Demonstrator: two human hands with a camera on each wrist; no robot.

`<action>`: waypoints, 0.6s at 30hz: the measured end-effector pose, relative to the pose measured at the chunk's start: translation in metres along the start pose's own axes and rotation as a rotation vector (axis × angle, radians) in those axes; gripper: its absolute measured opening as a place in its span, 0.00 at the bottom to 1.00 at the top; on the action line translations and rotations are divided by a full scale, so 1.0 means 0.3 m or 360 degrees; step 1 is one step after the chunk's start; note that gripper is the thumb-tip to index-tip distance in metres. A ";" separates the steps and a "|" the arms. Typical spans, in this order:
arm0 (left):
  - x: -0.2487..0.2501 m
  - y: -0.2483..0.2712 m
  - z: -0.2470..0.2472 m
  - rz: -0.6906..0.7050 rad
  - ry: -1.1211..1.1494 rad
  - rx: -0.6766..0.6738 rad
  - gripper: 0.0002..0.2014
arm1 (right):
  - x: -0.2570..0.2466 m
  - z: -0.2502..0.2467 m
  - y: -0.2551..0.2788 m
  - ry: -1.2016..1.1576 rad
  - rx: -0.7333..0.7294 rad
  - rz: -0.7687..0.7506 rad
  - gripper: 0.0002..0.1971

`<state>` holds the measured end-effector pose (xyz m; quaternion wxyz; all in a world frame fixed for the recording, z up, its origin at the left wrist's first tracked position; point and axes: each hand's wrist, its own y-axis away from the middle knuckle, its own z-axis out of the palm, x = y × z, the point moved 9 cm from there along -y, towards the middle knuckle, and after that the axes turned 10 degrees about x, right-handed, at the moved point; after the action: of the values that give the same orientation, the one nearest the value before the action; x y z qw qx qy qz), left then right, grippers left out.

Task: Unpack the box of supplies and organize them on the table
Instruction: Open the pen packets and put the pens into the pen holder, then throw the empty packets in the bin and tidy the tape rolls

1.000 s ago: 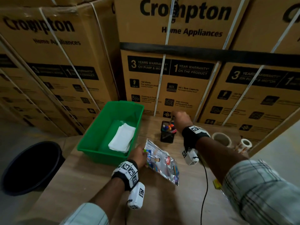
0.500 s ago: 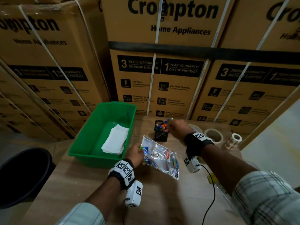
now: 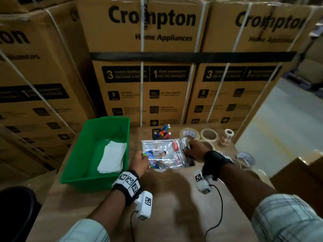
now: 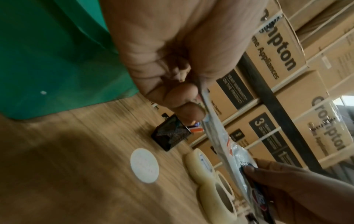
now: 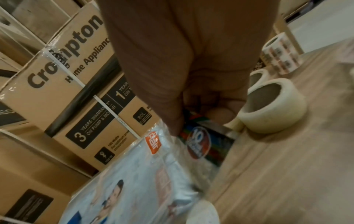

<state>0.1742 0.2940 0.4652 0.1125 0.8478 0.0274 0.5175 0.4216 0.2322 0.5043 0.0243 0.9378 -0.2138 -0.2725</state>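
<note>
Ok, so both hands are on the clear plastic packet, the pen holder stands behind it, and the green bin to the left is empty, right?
Not quite: the green bin is not empty. The head view shows a stack of white folded sheets lying in it. The rest holds: the left hand and right hand both hold the clear plastic packet, and the pen holder stands behind it.

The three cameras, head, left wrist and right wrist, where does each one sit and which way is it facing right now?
Head: worn on the head, looking forward and down at the table; both forearms, the left hand and the right hand show, each holding an end of the plastic packet.
Left wrist: looks along the left hand towards the pen holder and tape rolls; its grip pinches the packet edge.
Right wrist: looks along the right hand, over the packet, to the stacked cartons.
Shared: all three show the packet and tape rolls.
</note>
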 end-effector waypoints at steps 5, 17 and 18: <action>-0.037 0.015 0.177 0.0061 -0.0156 -0.0202 0.14 | 0.181 -0.025 0.150 -0.0268 0.0199 0.0254 0.07; 0.109 0.238 0.397 0.0276 -0.0476 -0.0187 0.15 | 0.486 -0.075 0.371 -0.1371 0.0311 0.0656 0.09; 0.093 0.265 0.435 0.0162 -0.0506 -0.0326 0.20 | 0.488 -0.072 0.374 -0.1499 0.0280 0.0672 0.09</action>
<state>0.2969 0.2002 0.4497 0.1748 0.9033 -0.0862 0.3821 0.5008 0.0680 0.4676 -0.0991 0.6487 -0.4080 -0.6348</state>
